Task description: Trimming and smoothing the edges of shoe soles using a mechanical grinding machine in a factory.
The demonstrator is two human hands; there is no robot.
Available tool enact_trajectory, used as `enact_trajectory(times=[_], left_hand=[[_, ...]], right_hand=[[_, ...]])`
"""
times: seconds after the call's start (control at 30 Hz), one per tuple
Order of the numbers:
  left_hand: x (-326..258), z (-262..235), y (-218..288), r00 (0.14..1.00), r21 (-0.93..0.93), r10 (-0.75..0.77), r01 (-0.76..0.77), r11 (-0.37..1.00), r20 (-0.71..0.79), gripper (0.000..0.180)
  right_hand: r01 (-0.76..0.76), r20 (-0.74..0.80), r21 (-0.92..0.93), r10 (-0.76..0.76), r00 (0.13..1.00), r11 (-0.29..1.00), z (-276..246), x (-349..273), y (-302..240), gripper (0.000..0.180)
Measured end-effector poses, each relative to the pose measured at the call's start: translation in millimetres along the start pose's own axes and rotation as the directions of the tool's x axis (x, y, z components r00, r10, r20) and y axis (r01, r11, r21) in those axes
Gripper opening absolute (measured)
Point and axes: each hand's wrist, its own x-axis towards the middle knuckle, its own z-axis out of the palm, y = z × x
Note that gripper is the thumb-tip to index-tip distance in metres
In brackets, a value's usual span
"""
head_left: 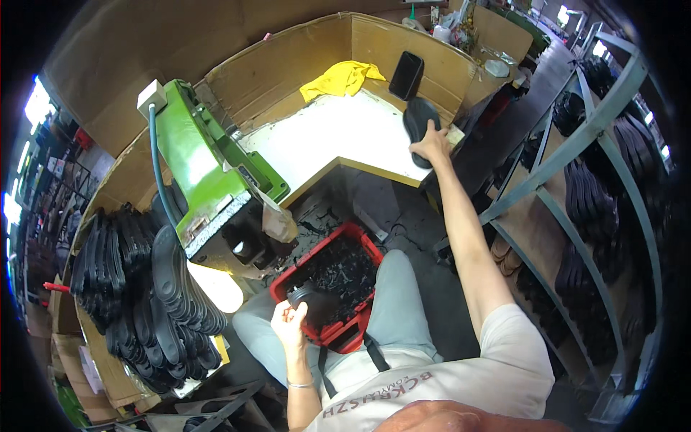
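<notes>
My left hand [289, 324] pinches the edge of a black shoe sole [317, 301], held over a red crate [353, 338] between my knees. Black scraps [349, 270] fill much of that crate. My right arm stretches out to the far right corner of a white worktop [317, 137]. There my right hand [434, 146] grips another black shoe sole [419, 119] by its side. A black phone-like slab [407, 75] leans against the cardboard just beyond that sole. The underside of the right fingers is hidden.
A green machine [191, 162] with a blue-grey cable stands left of the worktop. Stacks of black soles [169, 277] sit at its left. A yellow cloth [342, 79] lies by the cardboard wall [288, 65]. Metal racks [561, 173] with more soles rise at the right.
</notes>
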Motion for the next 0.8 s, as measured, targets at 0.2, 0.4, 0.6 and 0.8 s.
enact_trajectory(times=[0.2,0.4,0.6,0.8], left_hand=[[1.1,7.8,0.1,0.998,-0.171,-0.056,0.051,0.984,-0.022,0.024],[-2.4,14.5,21.5,0.999,-0.107,0.024,-0.028,0.994,-0.042,0.019],[-0.9,10.6,26.7,0.987,-0.129,-0.007,-0.014,0.992,-0.16,0.017],[3.4,11.6,42.1,0.987,-0.004,0.031,-0.032,0.999,-0.158,0.019]], right_hand=[[0.159,0.136,0.101,-0.171,0.976,0.982,17.5,-55.6,-85.4,0.086],[0.242,0.202,0.143,-0.268,0.942,0.96,43.7,-62.4,-174.5,0.086],[0.289,0.282,0.152,-0.321,0.904,0.945,49.3,-74.5,-194.5,0.1],[0.574,-0.176,0.732,-0.711,0.68,0.368,13.1,-209.8,-102.7,0.068]])
